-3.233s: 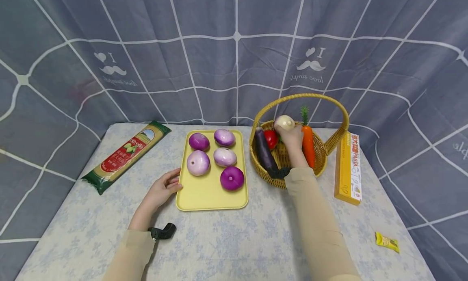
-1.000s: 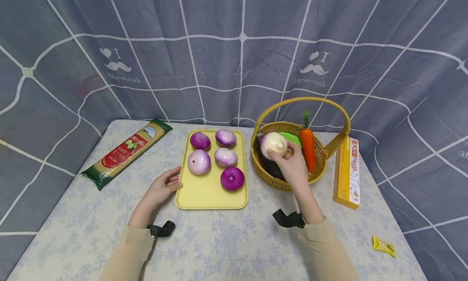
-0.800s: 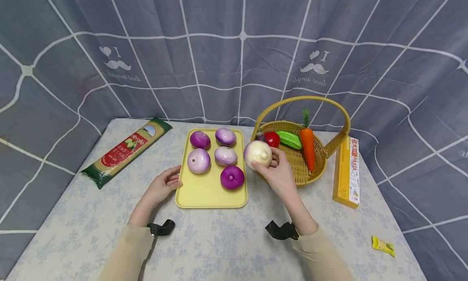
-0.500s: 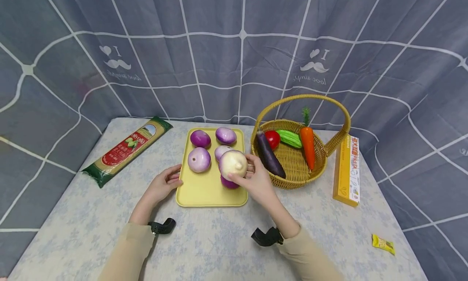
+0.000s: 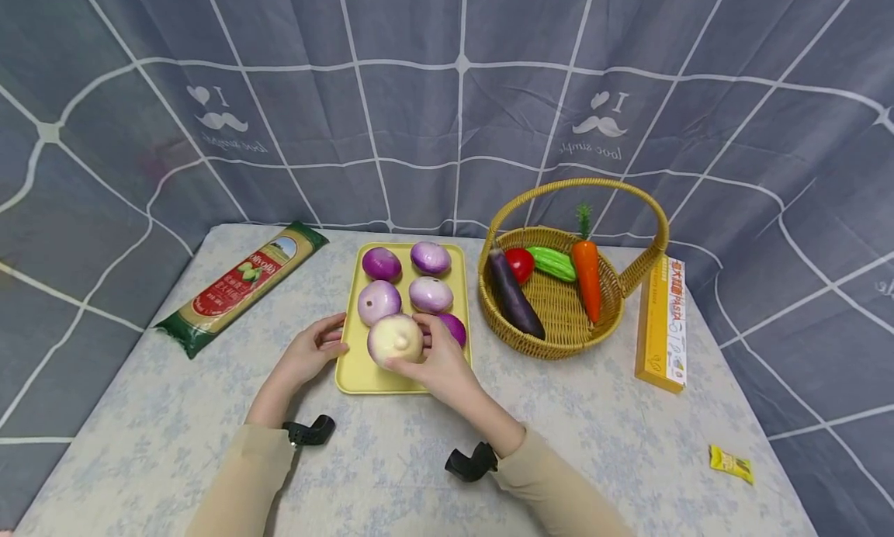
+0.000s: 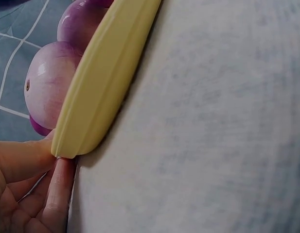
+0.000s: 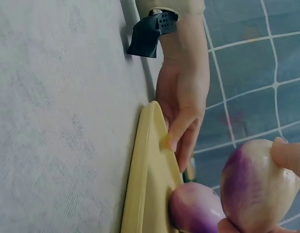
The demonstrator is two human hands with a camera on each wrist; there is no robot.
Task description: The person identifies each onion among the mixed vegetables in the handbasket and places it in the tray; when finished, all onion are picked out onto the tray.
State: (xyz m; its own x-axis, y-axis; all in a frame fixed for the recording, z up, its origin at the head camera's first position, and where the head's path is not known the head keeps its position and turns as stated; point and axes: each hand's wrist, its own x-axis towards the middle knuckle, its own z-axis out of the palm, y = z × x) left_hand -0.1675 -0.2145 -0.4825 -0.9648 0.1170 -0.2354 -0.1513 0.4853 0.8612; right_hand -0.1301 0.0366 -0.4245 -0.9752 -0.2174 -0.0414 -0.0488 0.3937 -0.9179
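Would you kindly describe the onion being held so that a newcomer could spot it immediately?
Find the yellow tray in the middle of the table, left of the wicker basket. At its near left corner the right hand grips the onion just above the tray. Unlike the five purple onions resting on the tray, it is mostly creamy white with only a faint purple tinge.

"pasta" on yellow box.
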